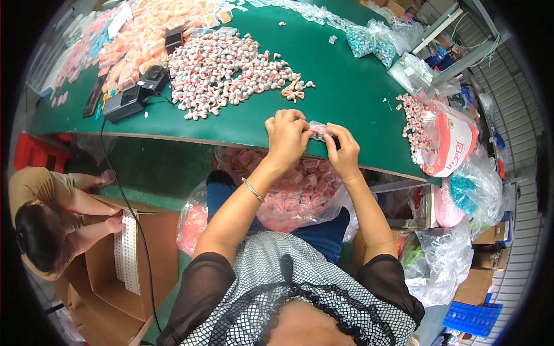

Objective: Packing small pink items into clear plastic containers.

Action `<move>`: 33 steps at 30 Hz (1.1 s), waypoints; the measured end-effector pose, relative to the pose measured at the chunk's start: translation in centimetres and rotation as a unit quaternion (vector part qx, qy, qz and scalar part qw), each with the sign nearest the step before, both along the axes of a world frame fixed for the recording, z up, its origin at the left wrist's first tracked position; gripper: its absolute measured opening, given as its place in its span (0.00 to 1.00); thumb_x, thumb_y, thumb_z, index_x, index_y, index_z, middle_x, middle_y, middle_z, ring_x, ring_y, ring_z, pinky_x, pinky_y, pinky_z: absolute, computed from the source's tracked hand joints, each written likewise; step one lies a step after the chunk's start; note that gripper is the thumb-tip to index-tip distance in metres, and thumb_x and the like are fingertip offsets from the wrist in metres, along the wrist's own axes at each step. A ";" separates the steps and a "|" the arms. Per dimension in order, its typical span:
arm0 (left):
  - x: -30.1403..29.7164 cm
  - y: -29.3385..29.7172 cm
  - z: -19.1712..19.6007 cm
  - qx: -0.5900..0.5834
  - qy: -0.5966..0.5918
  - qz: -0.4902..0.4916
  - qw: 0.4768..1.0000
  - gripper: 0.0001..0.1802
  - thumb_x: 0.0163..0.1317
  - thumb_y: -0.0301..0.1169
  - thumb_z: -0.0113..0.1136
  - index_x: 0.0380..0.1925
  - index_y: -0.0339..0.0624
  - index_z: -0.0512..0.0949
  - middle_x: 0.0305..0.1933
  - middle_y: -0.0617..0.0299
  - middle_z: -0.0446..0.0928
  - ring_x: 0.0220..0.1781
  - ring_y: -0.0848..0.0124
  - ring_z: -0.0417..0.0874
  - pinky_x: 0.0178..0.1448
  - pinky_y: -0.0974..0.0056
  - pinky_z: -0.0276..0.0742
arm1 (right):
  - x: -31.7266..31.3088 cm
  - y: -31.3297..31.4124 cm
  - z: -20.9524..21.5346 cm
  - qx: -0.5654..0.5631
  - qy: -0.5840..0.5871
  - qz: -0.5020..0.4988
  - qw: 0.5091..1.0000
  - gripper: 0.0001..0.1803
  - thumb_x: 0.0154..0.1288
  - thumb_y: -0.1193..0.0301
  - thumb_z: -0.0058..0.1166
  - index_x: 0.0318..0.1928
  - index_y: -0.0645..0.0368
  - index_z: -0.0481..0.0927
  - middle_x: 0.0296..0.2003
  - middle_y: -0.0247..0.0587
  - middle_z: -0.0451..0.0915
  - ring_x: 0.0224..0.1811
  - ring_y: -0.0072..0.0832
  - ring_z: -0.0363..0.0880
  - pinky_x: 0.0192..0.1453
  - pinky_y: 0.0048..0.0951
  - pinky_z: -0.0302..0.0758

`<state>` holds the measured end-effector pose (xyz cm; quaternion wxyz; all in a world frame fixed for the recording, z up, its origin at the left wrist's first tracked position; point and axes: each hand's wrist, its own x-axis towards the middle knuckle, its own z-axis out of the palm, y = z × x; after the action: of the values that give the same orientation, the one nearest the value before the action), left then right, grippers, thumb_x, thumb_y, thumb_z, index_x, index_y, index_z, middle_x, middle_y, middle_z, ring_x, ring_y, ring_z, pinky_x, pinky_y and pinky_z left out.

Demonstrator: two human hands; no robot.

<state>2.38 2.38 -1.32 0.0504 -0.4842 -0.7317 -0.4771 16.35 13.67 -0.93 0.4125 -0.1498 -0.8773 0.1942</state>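
At the near edge of the green table (346, 86), my left hand (287, 137) and my right hand (343, 149) are closed on a small clear plastic case (318, 130) with something pink in it. The fingertips of both hands pinch it from either side and partly cover it. Beyond my left hand lies a big heap of small pink-and-grey pieces (225, 72), with a few orange-pink bands (293, 89) at its near right end. On my lap, under the table edge, rests a clear bag of pink cases (300, 190).
Orange cases (138, 46) are piled at the far left, near black boxes (124, 104) with a hanging cable. A tipped red-and-white bag (453, 138) spills small pieces at the right. Bags of teal pieces (372, 43) lie farther back. Left below, another person reaches into a cardboard box (156, 248).
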 end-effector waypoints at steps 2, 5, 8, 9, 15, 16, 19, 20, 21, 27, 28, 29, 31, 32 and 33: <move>0.0 0.0 -0.2 0.010 0.003 0.006 1.000 0.06 0.49 0.31 0.72 0.28 0.47 0.85 0.45 0.68 0.78 0.54 0.64 0.74 0.57 0.53 0.60 | 0.0 0.1 -0.1 0.030 0.001 0.005 1.000 0.10 0.59 0.81 0.63 0.42 0.63 0.80 0.44 0.49 0.84 0.45 0.40 0.85 0.48 0.33 0.81; 0.1 -0.1 -0.6 0.025 0.044 0.017 0.999 0.06 0.49 0.31 0.72 0.29 0.48 0.85 0.45 0.68 0.78 0.52 0.64 0.74 0.56 0.53 0.60 | 0.0 -0.1 0.1 0.054 -0.002 0.013 0.998 0.11 0.58 0.81 0.63 0.42 0.63 0.79 0.43 0.50 0.84 0.46 0.42 0.84 0.49 0.36 0.81; 0.8 -0.8 -0.5 0.030 0.119 0.029 0.992 0.07 0.52 0.33 0.70 0.32 0.48 0.85 0.46 0.68 0.78 0.52 0.64 0.74 0.56 0.52 0.60 | 0.1 -0.1 0.0 0.064 0.003 0.023 0.998 0.12 0.56 0.81 0.63 0.42 0.63 0.79 0.43 0.50 0.84 0.46 0.44 0.84 0.50 0.37 0.81; 1.2 -1.2 -0.4 0.030 0.155 0.036 0.987 0.08 0.53 0.33 0.68 0.34 0.48 0.85 0.47 0.68 0.78 0.53 0.64 0.74 0.56 0.51 0.60 | 0.1 -0.1 0.0 0.063 0.003 0.023 0.998 0.12 0.56 0.81 0.63 0.42 0.63 0.79 0.43 0.50 0.84 0.46 0.44 0.84 0.50 0.37 0.81; 2.9 -2.9 -0.4 -0.067 0.215 0.032 0.974 0.24 0.55 0.39 0.66 0.53 0.47 0.79 0.59 0.60 0.73 0.65 0.61 0.67 0.63 0.50 0.58 | 0.3 -0.1 0.2 0.077 -0.010 0.033 0.996 0.11 0.55 0.79 0.64 0.40 0.63 0.80 0.43 0.50 0.83 0.48 0.46 0.83 0.52 0.40 0.80; 2.7 -3.0 -0.1 -0.050 0.173 0.018 0.984 0.23 0.54 0.38 0.67 0.52 0.47 0.80 0.59 0.60 0.73 0.65 0.60 0.67 0.63 0.50 0.58 | 0.5 -0.2 0.1 0.082 -0.012 0.040 0.996 0.11 0.55 0.79 0.64 0.40 0.63 0.80 0.43 0.50 0.83 0.48 0.46 0.82 0.53 0.40 0.80; 1.3 -3.2 0.3 0.012 0.107 0.004 0.994 0.14 0.50 0.32 0.69 0.39 0.47 0.84 0.55 0.62 0.76 0.62 0.60 0.71 0.61 0.49 0.60 | 0.5 -0.7 0.4 0.085 -0.019 0.047 0.995 0.11 0.55 0.79 0.63 0.40 0.63 0.80 0.44 0.49 0.82 0.49 0.46 0.82 0.54 0.40 0.79; 0.9 -3.0 -0.2 0.013 0.102 -0.003 0.995 0.12 0.50 0.31 0.69 0.37 0.47 0.84 0.54 0.63 0.76 0.61 0.60 0.71 0.60 0.49 0.60 | 0.6 -0.8 0.4 0.084 -0.022 0.048 0.995 0.11 0.55 0.80 0.63 0.40 0.63 0.80 0.45 0.49 0.82 0.49 0.46 0.82 0.54 0.40 0.79; 0.4 -2.8 -0.3 0.015 0.098 -0.011 0.995 0.11 0.50 0.30 0.69 0.36 0.48 0.85 0.53 0.65 0.77 0.61 0.61 0.72 0.60 0.50 0.61 | 0.5 -0.9 0.5 0.084 -0.022 0.047 0.995 0.11 0.55 0.80 0.63 0.40 0.63 0.80 0.45 0.49 0.82 0.49 0.46 0.82 0.54 0.40 0.79; -0.6 -2.6 0.9 0.002 0.163 -0.017 0.987 0.17 0.51 0.32 0.70 0.43 0.49 0.82 0.54 0.66 0.77 0.60 0.62 0.72 0.59 0.50 0.61 | 0.6 -0.8 0.9 0.085 -0.038 0.058 0.994 0.14 0.53 0.79 0.65 0.41 0.62 0.79 0.45 0.48 0.82 0.49 0.47 0.81 0.54 0.41 0.78; -0.8 -2.5 0.7 -0.008 0.202 -0.031 0.979 0.21 0.50 0.33 0.70 0.47 0.50 0.81 0.55 0.67 0.77 0.61 0.62 0.72 0.59 0.50 0.61 | 0.7 -0.7 0.7 0.085 -0.040 0.059 0.994 0.16 0.52 0.79 0.65 0.42 0.62 0.79 0.45 0.49 0.82 0.49 0.47 0.81 0.54 0.42 0.78; -0.7 -2.7 0.8 -0.007 0.203 -0.029 0.979 0.21 0.50 0.33 0.70 0.47 0.50 0.81 0.55 0.67 0.77 0.61 0.62 0.72 0.59 0.50 0.61 | 0.7 -0.8 0.6 0.085 -0.042 0.060 0.994 0.18 0.51 0.80 0.66 0.44 0.62 0.78 0.45 0.50 0.81 0.50 0.48 0.80 0.55 0.42 0.77; -0.4 -3.2 1.2 -0.027 0.207 -0.068 0.976 0.21 0.49 0.34 0.70 0.46 0.50 0.81 0.55 0.69 0.77 0.61 0.62 0.72 0.58 0.51 0.61 | 1.2 -1.9 0.8 0.083 -0.037 0.063 0.994 0.18 0.50 0.80 0.66 0.44 0.62 0.78 0.45 0.50 0.80 0.50 0.48 0.80 0.54 0.43 0.77; -0.1 -3.6 0.9 -0.019 0.204 -0.075 0.976 0.22 0.47 0.36 0.71 0.46 0.51 0.81 0.54 0.71 0.77 0.60 0.64 0.73 0.58 0.52 0.61 | 1.5 -2.5 0.9 0.081 -0.035 0.064 0.994 0.19 0.50 0.81 0.66 0.44 0.61 0.78 0.46 0.50 0.80 0.49 0.48 0.79 0.53 0.43 0.77; 0.2 -4.0 0.9 -0.018 0.205 -0.076 0.976 0.22 0.47 0.36 0.71 0.46 0.51 0.81 0.54 0.71 0.77 0.60 0.64 0.73 0.58 0.52 0.61 | 2.0 -2.6 0.4 0.082 -0.034 0.062 0.994 0.19 0.50 0.81 0.66 0.44 0.61 0.78 0.46 0.50 0.80 0.49 0.48 0.79 0.53 0.43 0.77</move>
<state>2.56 -1.63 -0.40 0.1540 -0.6265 -0.6753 -0.3573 18.33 11.04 -0.55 0.3803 -0.0672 -0.9114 0.1419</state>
